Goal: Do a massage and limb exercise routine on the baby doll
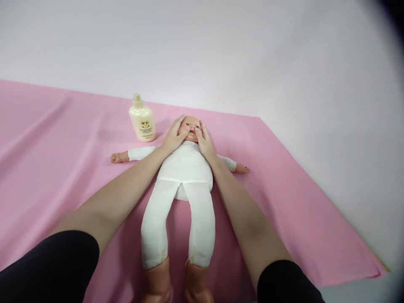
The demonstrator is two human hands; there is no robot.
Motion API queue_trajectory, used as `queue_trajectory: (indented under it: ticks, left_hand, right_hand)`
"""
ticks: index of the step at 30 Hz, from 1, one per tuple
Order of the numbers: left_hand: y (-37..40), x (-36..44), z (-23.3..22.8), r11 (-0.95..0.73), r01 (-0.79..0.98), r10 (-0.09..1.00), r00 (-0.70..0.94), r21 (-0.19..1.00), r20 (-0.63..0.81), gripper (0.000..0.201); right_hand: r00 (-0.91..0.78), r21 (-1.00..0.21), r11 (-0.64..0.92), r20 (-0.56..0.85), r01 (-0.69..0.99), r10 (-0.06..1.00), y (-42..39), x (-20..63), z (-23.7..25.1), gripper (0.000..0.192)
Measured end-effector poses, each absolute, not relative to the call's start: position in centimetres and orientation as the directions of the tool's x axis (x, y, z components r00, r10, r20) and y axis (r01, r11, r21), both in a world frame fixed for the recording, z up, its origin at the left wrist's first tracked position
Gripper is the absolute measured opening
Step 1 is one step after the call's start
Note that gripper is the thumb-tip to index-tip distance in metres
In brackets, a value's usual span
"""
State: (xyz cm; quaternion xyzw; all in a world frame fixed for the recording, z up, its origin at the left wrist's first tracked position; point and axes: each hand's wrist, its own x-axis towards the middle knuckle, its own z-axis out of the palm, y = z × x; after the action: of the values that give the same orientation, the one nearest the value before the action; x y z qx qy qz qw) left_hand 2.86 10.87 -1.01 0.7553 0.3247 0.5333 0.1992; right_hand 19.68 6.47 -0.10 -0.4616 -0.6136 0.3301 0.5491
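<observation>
A baby doll [186,162] with a white cloth body lies on its back, arms spread wide and feet toward me. My left hand [174,135] cups the left side of its head, the thumb across the cheek near the mouth. On the opposite side, my right hand [204,139] holds the head in the same way, its thumb on the other cheek. The doll's eyes, nose and mouth show between my thumbs; my palms and fingers cover the sides of its head.
A pale yellow pump bottle [142,120] with a printed label stands left of the doll's head. Under everything lies a pink cloth [274,181] with soft folds at the left. A plain whitish surface [202,50] borders it at the back and right.
</observation>
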Motion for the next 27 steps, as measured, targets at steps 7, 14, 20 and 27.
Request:
queue_trajectory:
  ticks: [7, 14, 20, 27]
  left_hand:
    - [10.83, 2.88, -0.99, -0.706, 0.289, 0.707, 0.218, 0.647, 0.673, 0.074]
    - [10.67, 2.89, -0.88, -0.702, 0.285, 0.71, 0.218, 0.652, 0.669, 0.078]
    - [10.55, 2.92, -0.77, -0.702, 0.287, 0.71, 0.221, 0.651, 0.669, 0.079]
    - [10.75, 2.85, -0.91, -0.71, 0.274, 0.703, 0.214, 0.649, 0.678, 0.078]
  right_hand:
    - [0.031, -0.906, 0.371, 0.385, 0.201, 0.922, 6.57, 19.7, -0.24, 0.091]
    - [0.029, -0.906, 0.379, 0.391, 0.187, 0.92, 6.7, 19.63, -0.32, 0.091]
    - [0.025, -0.902, 0.38, 0.393, 0.203, 0.919, 6.63, 19.61, -0.29, 0.091]
    - [0.026, -0.903, 0.375, 0.388, 0.212, 0.921, 6.65, 19.64, -0.3, 0.089]
